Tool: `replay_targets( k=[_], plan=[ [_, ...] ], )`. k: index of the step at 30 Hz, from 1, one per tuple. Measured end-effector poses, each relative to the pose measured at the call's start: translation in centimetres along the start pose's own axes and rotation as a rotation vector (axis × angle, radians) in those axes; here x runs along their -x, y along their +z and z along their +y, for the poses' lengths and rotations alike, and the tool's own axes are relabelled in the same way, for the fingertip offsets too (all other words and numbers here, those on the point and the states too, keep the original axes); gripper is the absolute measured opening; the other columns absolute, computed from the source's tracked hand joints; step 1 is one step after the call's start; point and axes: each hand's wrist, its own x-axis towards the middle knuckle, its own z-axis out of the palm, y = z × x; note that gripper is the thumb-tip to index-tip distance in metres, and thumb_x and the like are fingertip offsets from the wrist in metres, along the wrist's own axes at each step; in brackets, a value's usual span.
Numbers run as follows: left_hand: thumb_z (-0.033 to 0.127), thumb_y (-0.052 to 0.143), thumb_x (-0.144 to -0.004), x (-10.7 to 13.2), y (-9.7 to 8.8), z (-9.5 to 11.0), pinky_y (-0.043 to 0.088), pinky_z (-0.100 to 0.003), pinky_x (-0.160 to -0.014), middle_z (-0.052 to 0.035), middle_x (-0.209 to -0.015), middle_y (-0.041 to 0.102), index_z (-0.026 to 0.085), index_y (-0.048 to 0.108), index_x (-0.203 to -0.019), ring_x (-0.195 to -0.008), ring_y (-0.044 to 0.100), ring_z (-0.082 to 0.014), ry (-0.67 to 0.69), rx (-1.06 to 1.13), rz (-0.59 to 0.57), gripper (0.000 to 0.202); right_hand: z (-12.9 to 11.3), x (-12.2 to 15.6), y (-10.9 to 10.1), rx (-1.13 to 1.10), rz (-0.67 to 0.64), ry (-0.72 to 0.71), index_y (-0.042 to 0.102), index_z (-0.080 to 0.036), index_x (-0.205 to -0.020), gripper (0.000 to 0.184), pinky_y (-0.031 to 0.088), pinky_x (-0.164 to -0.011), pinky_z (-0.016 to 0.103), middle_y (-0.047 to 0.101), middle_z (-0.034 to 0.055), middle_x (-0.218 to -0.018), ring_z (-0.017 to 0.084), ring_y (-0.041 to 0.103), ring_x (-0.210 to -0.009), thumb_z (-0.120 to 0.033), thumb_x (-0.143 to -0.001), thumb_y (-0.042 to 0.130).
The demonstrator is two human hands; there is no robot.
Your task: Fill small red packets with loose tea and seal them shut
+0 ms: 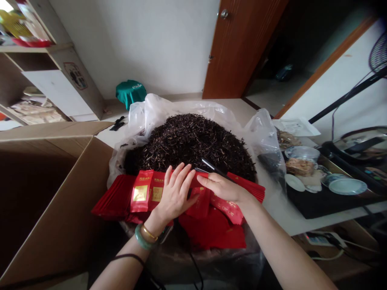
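Note:
My left hand [178, 191] lies palm down, fingers stretched out, over a row of red foil tea packets [140, 191] with gold print. Beside it, my right hand [222, 187] reaches in with straight fingers held flat on the red packets at the row's right part. Neither hand grips anything that I can see. More red packets [214, 229] lie loosely stacked below the hands. Just beyond the fingertips, a slim dark tool with a pale strip [211, 164] rests against a large heap of dark dried tea leaves [193, 141]. My palms hide the packets beneath them.
Around the heap stands a clear plastic bag [169, 105]. To the left is an open cardboard box [99, 161]. At right, a low table [302, 219] carries plastic tubs [302, 153] and lids. A green-covered stool [130, 92] stands by the wall, near a wooden door [238, 48].

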Motion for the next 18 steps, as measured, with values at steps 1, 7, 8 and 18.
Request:
replay_targets(
  k=[1, 7, 8, 18],
  plan=[
    [0.033, 0.056, -0.087, 0.1, 0.3, -0.1, 0.029, -0.052, -0.11, -0.0197, -0.13, 0.058, 0.011, 0.041, -0.136, -0.129, 0.047, -0.0318, 0.004, 0.005, -0.008, 0.056, 0.0, 0.0, 0.1, 0.0, 0.003, 0.004, 0.066, -0.018, -0.104, 0.051, 0.042, -0.103, 0.042, 0.07, 0.0055, -0.104, 0.021, 0.062, -0.102, -0.061, -0.091, 0.041],
    [0.036, 0.058, -0.086, 0.5, 0.8, 0.0, 0.038, -0.048, -0.103, -0.0153, -0.117, 0.065, 0.013, 0.046, -0.132, -0.117, 0.055, -0.0294, -0.012, 0.087, -0.097, 0.053, 0.0, 0.2, 0.8, 0.118, -0.082, -0.023, 0.067, -0.018, -0.086, 0.064, 0.047, -0.095, 0.037, 0.07, 0.0035, -0.086, 0.019, 0.063, -0.093, -0.065, -0.093, 0.023],
    [0.037, 0.06, -0.084, 0.5, 0.8, 0.2, 0.04, -0.047, -0.1, -0.0146, -0.115, 0.067, 0.013, 0.05, -0.13, -0.116, 0.056, -0.0303, -0.027, 0.073, -0.109, 0.052, 0.0, 0.2, 0.9, 0.143, -0.099, -0.019, 0.067, -0.018, -0.084, 0.065, 0.049, -0.092, 0.036, 0.07, 0.0031, -0.082, 0.019, 0.063, -0.09, -0.064, -0.094, 0.021],
    [0.03, 0.057, -0.087, 0.6, 1.0, 0.7, 0.056, -0.036, -0.082, -0.0145, -0.11, 0.068, 0.013, 0.037, -0.136, -0.098, 0.066, -0.0252, -0.055, 0.164, -0.139, 0.056, -0.3, 0.4, 1.1, 0.327, -0.132, -0.047, 0.066, -0.02, -0.076, 0.062, 0.05, -0.087, 0.034, 0.067, 0.001, -0.072, 0.018, 0.063, -0.082, -0.062, -0.094, 0.024]
  ],
)
